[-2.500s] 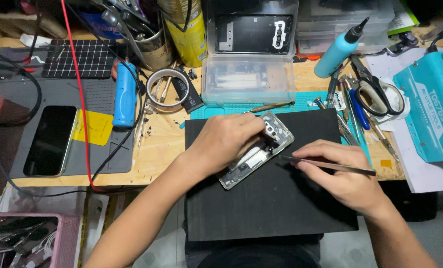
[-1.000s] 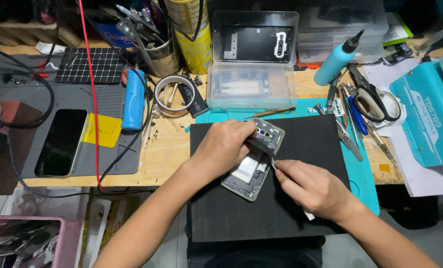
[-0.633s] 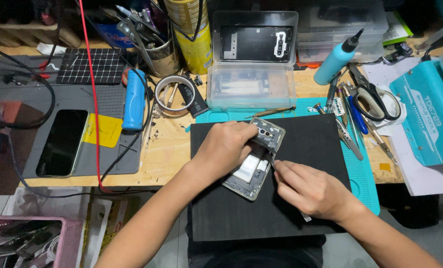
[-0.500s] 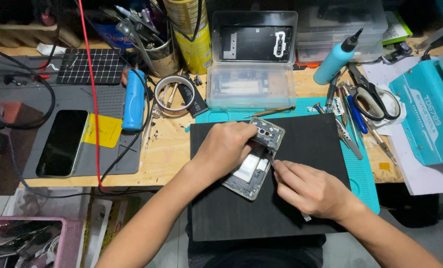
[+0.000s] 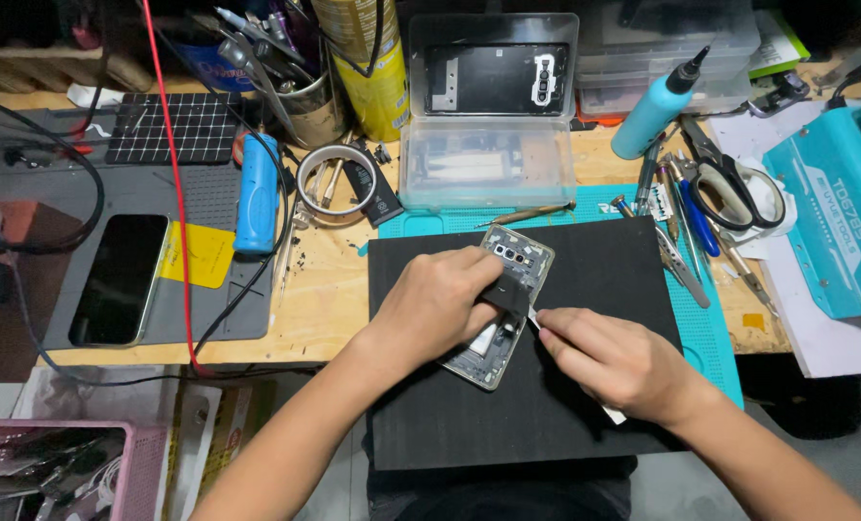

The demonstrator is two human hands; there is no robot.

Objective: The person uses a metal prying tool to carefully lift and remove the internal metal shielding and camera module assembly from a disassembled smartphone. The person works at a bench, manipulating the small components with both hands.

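Since the earliest frame the right hand [image 5: 623, 362] has come in from the mat's right side to the phone's edge, and the long thin tool it held flat then is now only a short pale tip [image 5: 534, 321] poking out of the fist; over the last half second nothing much shifts. Head view, the only one: opened phone body [image 5: 501, 307] lies tilted on the black mat [image 5: 585, 425], camera end up toward the bench, bottom end toward the person. Left hand [image 5: 440, 304] covers its left half, fingers curled and pressed down on it, a dark flap or part [image 5: 507, 292] under the fingertips; can't tell if it's pinched or just held flat. Right hand is closed around the tool, thumb and forefinger pinching it near the tip, tip touching the phone's right edge about midway; a white end [image 5: 612, 415] sticks out behind the palm. Black mat sits on a teal mat [image 5: 710, 328], which carries tweezers and screwdrivers at its right. Behind: clear plastic box [image 5: 488, 159] with a black back cover in its lid, blue squeeze bottle [image 5: 654, 106], scissors [image 5: 734, 188], roll of tape [image 5: 334, 181]. Left: grey mat with a dark phone [image 5: 120, 280], yellow card [image 5: 197, 254], blue cylinder [image 5: 257, 193].
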